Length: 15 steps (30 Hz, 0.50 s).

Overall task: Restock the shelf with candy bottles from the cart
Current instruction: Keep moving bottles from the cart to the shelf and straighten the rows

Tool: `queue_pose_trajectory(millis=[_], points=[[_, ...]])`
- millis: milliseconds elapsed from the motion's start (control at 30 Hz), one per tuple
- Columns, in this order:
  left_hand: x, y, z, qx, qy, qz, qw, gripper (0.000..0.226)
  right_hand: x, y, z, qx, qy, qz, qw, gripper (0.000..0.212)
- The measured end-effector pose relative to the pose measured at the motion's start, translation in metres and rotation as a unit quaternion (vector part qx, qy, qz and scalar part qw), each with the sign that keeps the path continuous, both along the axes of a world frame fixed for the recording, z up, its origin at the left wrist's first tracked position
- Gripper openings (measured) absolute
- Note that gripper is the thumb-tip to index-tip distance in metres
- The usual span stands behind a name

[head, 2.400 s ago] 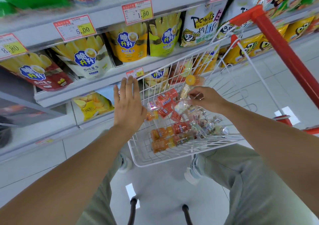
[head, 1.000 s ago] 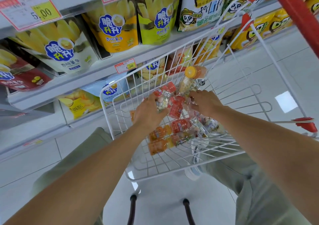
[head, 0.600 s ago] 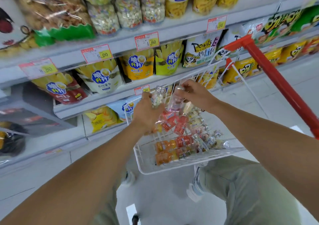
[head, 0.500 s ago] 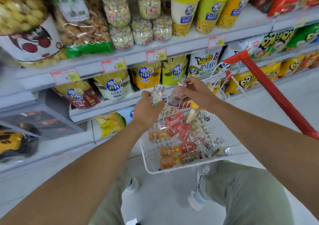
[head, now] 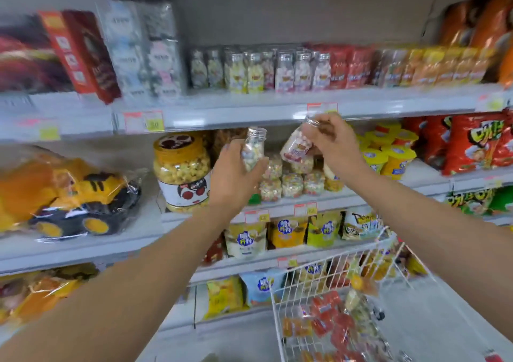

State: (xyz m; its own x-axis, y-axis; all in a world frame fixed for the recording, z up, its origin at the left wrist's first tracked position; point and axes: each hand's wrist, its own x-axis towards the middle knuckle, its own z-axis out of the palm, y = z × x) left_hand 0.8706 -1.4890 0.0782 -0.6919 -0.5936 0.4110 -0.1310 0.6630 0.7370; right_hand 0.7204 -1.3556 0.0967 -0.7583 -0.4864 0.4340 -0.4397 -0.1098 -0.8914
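My left hand (head: 232, 175) grips a clear candy bottle (head: 253, 150) with a silver cap, held upright in front of the middle shelf. My right hand (head: 331, 139) pinches a second candy bottle (head: 296, 146) by its silver cap, the bottle tilted with its base to the left. Both hang just below the edge of the upper shelf (head: 249, 111), where a row of like candy bottles (head: 277, 70) stands. The white wire cart (head: 333, 306) at the lower right holds several more bottles with red and orange labels.
A big popcorn jar (head: 181, 172) stands left of my left hand, a bagged yellow toy truck (head: 77, 200) further left. Small candy tubs (head: 291, 184) sit behind my hands. Snack bags fill the lower shelves and red bags (head: 472, 145) the right. Boxes (head: 83, 53) lean at upper left.
Both hands reached into the cart, each took a candy bottle, and lifted them up to just below the upper shelf. My view swung upward from the cart to the shelves.
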Motion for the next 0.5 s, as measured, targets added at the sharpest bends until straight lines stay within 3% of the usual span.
queue_pose_trajectory(millis=[100, 300, 500], points=[[-0.013, -0.017, 0.037, -0.059, 0.022, 0.021, 0.998, 0.043, -0.016, -0.017, 0.036, -0.030, 0.062, -0.030, 0.997, 0.020], [-0.060, -0.037, 0.082, -0.067, 0.074, 0.038, 0.994, 0.045, -0.066, -0.036, 0.082, -0.084, 0.142, -0.094, 0.982, 0.016], [-0.103, -0.043, 0.096, -0.075, 0.076, 0.036, 0.994, 0.037, -0.113, -0.037, 0.087, -0.020, 0.188, -0.161, 0.969, 0.026]])
